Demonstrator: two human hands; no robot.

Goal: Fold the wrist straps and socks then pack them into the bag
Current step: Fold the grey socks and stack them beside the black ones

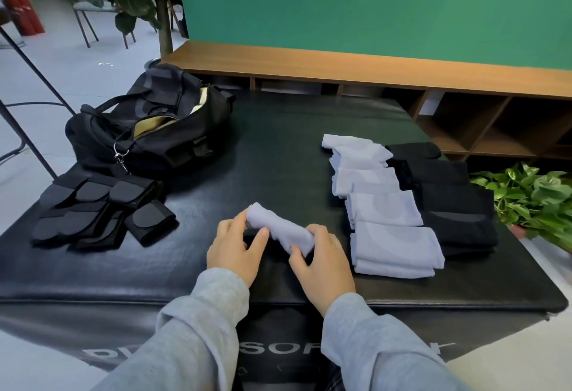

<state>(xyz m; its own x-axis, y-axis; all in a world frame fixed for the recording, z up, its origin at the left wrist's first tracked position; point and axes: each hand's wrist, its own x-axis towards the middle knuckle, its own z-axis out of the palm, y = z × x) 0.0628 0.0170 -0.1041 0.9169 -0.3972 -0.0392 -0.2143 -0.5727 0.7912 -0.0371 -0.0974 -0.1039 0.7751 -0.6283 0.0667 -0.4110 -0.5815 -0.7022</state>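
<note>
Left hand (236, 246) and right hand (322, 262) both grip one light-blue sock (280, 229), rolled into a short tube, at centre front of the black padded table (278, 149). Fingers of each hand curl round an end (L at far end, R at near end). Row of folded light-blue socks (380, 202) lies to the R; black socks (445, 195) just beside them. Black wrist straps (102, 211) are grouped at L. Black bag (148, 130), unzipped w/ tan lining visible, sits behind the straps.
</note>
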